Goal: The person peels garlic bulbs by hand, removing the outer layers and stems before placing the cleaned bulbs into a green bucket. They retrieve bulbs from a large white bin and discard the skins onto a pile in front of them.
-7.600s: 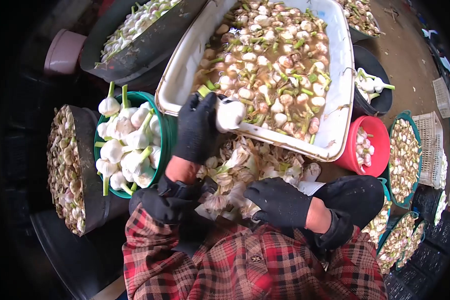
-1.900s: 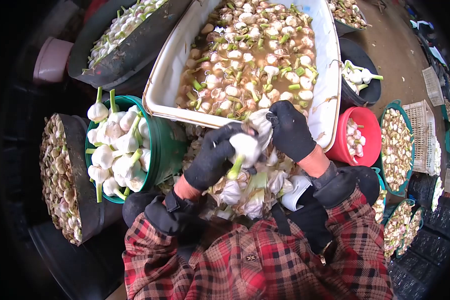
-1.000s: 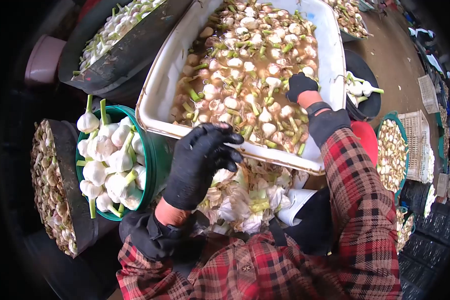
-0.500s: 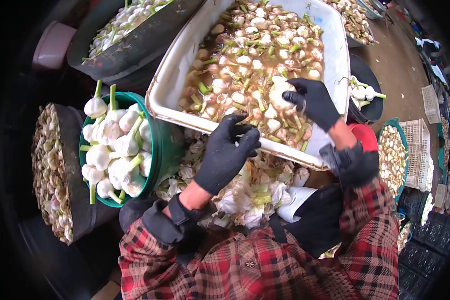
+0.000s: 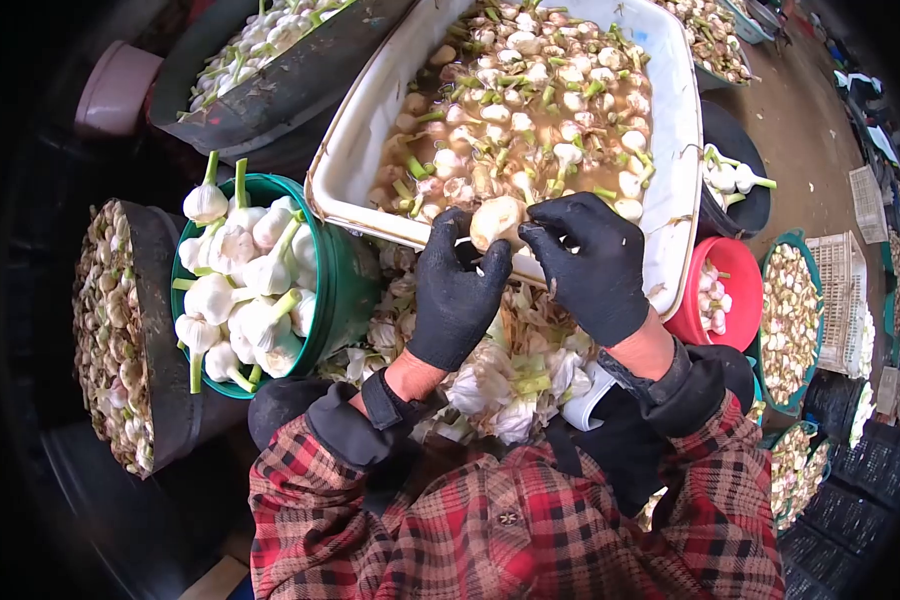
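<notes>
A garlic bulb [image 5: 497,222], brownish-white, is held over the near rim of the white tub. My left hand [image 5: 457,298], in a black glove, grips its left side between thumb and fingers. From the right, my right hand [image 5: 595,265], also black-gloved, pinches the bulb with thumb and fingertips. Beyond them, the white tub [image 5: 682,120] holds murky brown water with many floating garlic bulbs. Below my hands lies a heap of peeled garlic skins [image 5: 510,385].
At left, a green bucket [image 5: 345,290] holds clean white bulbs with cut stems. A red bowl [image 5: 735,270] with small bulbs stands at right, beside a green-rimmed basin [image 5: 792,320] of garlic. Dark containers [image 5: 175,330] of garlic stand far left. A beige crate [image 5: 838,290] sits further right.
My right hand has brought the garlic bulb from over the water toward me, to the near rim. My left hand, empty before, now grips the bulb too.
</notes>
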The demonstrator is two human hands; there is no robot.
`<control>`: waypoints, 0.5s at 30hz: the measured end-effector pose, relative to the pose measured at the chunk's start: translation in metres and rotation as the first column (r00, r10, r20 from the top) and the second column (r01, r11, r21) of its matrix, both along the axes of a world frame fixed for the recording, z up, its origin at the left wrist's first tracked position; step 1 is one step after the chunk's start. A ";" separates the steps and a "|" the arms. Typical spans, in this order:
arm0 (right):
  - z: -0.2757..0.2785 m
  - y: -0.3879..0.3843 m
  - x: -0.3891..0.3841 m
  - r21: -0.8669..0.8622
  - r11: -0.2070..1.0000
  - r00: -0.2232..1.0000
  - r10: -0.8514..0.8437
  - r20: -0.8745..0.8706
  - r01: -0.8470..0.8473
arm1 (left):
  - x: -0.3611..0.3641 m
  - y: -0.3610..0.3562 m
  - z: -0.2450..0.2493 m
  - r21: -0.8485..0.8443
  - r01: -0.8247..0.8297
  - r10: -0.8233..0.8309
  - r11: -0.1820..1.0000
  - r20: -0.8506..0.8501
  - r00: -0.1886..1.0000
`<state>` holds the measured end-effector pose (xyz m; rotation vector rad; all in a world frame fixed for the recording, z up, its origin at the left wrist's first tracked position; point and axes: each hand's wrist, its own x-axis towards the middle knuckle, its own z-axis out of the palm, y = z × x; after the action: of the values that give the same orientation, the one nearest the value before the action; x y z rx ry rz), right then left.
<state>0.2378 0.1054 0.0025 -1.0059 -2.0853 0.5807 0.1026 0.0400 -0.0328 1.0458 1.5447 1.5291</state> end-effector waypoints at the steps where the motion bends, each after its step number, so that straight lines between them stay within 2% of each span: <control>1: 0.000 -0.002 0.000 0.028 1.000 0.999 -0.004 0.038 0.003 | 0.000 -0.001 0.001 -0.020 0.009 -0.009 1.000 0.016 1.000; 2: -0.002 -0.003 -0.001 0.022 1.000 0.999 -0.006 0.038 0.005 | 0.000 -0.001 -0.002 -0.026 0.011 -0.011 1.000 0.016 1.000; 4: -0.006 -0.004 -0.001 0.142 0.990 0.999 -0.012 0.042 0.006 | 0.000 -0.001 -0.007 0.013 0.013 -0.013 1.000 -0.013 1.000; 11: -0.008 -0.002 0.001 0.209 0.978 0.993 -0.003 0.116 -0.021 | 0.001 -0.005 -0.014 -0.025 0.017 -0.019 1.000 -0.120 0.993; 15: -0.009 0.001 0.003 0.102 0.995 1.000 0.018 0.026 -0.020 | -0.006 -0.003 -0.001 0.013 0.094 -0.095 0.995 0.061 0.994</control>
<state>0.2410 0.1068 -0.0063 -0.9396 -2.1260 0.4677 0.0970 0.0367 -0.0343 1.0532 1.4273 1.4915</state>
